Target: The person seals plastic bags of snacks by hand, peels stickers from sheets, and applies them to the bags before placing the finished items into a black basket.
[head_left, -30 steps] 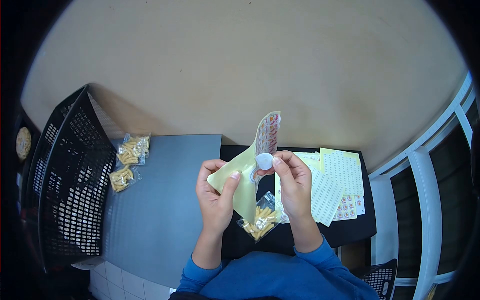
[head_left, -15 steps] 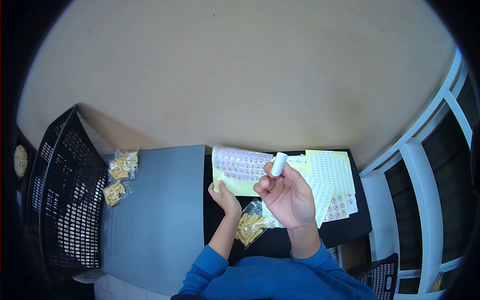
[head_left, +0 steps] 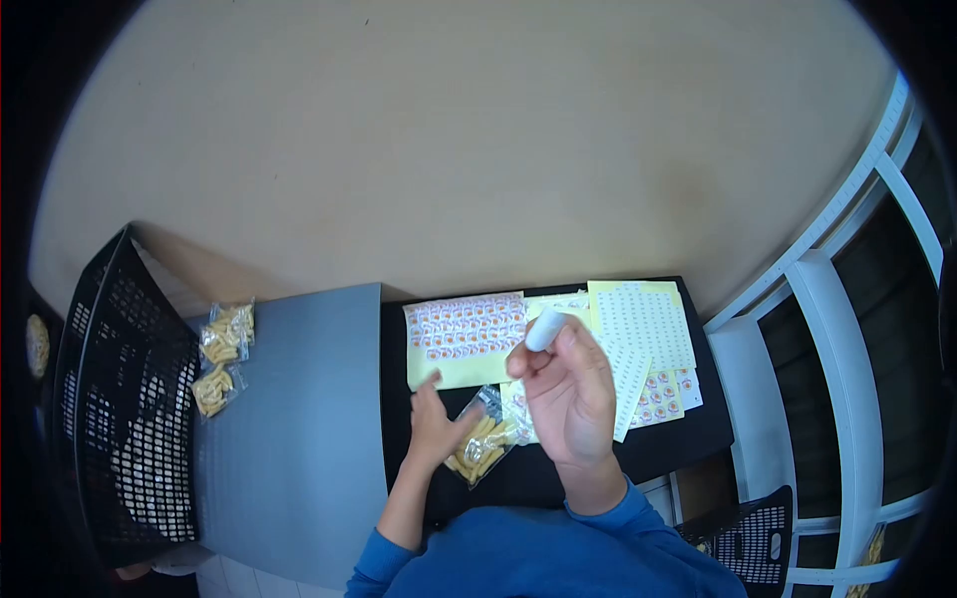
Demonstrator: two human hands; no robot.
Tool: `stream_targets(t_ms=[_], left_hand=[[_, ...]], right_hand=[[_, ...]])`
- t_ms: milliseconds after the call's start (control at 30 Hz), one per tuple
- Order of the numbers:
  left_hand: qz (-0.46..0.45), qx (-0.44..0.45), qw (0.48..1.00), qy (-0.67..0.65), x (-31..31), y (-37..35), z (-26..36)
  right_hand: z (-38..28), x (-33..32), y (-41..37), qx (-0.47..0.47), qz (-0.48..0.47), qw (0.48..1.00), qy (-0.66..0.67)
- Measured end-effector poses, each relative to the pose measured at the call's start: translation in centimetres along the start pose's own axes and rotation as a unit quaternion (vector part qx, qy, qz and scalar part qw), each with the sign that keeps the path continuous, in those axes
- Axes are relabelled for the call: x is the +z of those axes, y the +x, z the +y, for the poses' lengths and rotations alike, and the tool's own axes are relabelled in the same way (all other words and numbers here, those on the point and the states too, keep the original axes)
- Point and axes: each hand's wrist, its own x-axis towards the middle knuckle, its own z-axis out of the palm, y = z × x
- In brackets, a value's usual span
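Raised over the dark table, my right hand pinches a small white tube-shaped piece between thumb and fingers, palm toward me. My left hand is open, fingers apart and slightly blurred, just below a sticker sheet printed with rows of small round designs. Its thumb overlaps the left side of a clear bag of pale yellow stick-shaped snacks. That bag lies on the dark table, close to my body. Right of my right hand, sheets with small dark print overlap other sticker sheets.
On the left, a grey tabletop carries two filled snack bags by its far left edge. A tall black perforated crate stands beside it. White metal rails run along the right, with another black basket below.
My left hand let go of the sticker sheet, which now lies flat, and moved down toward the snack bag. My right hand still holds the white piece. The view shifted slightly.
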Motion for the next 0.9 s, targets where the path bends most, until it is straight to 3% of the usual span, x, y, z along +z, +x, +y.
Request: stream_targets(t_ms=[33, 100, 167, 233, 267, 300, 367, 433, 467, 500, 567, 667, 900], left_hand=[[-0.193, 0.018, 0.978, 0.079, -1.1, -1.1, 0.4], [-0.304, 0.082, 0.93, 0.19, -1.6, -2.4, -0.2], [-0.302, 0.024, 0.933, 0.196, -1.8, -2.4, -0.6], [-0.325, -0.042, 0.942, 0.067, -1.2, -1.9, -2.7], [-0.272, 0.072, 0.959, 0.025, -1.2, -2.0, -3.2], [-0.232, 0.115, 0.966, 0.025, -1.2, -1.8, -3.6], [-0.227, 0.053, 0.962, -0.143, -0.8, -1.4, -3.7], [-0.244, 0.022, 0.951, -0.189, -0.3, -1.3, -3.0], [-0.237, 0.023, 0.927, -0.29, 0.0, -1.5, -2.3], [-0.227, 0.025, 0.893, -0.387, 0.0, -1.7, -1.6], [-0.24, 0.013, 0.886, -0.397, -0.5, -2.1, -0.8], [-0.223, 0.053, 0.88, -0.416, -0.4, -2.2, -0.9], [-0.212, 0.02, 0.875, -0.436, -0.4, -2.1, -1.2]], right_hand=[[0.2, -0.3, -0.4, 0.007, 0.004, 1.0, 0.004], [0.6, -1.5, -0.7, -0.106, 0.041, 0.977, -0.178], [1.2, -3.3, -1.4, -0.128, 0.098, 0.954, -0.252], [1.6, -5.5, -2.6, -0.073, 0.132, 0.953, -0.264], [2.0, -6.2, -3.0, -0.068, 0.131, 0.953, -0.265], [2.3, -6.8, -3.5, -0.049, 0.154, 0.941, -0.298], [3.3, -8.1, -4.6, -0.024, 0.179, 0.926, -0.331], [4.4, -9.1, -5.4, -0.131, 0.069, 0.82, -0.553], [4.9, -8.9, -5.9, -0.134, 0.058, 0.781, -0.608], [5.1, -8.9, -6.1, -0.132, 0.058, 0.781, -0.608], [5.7, -9.2, -6.1, -0.199, -0.093, 0.657, -0.721], [6.5, -9.6, -6.5, -0.204, -0.116, 0.638, -0.733], [7.0, -9.6, -6.8, -0.218, -0.147, 0.606, -0.751]])
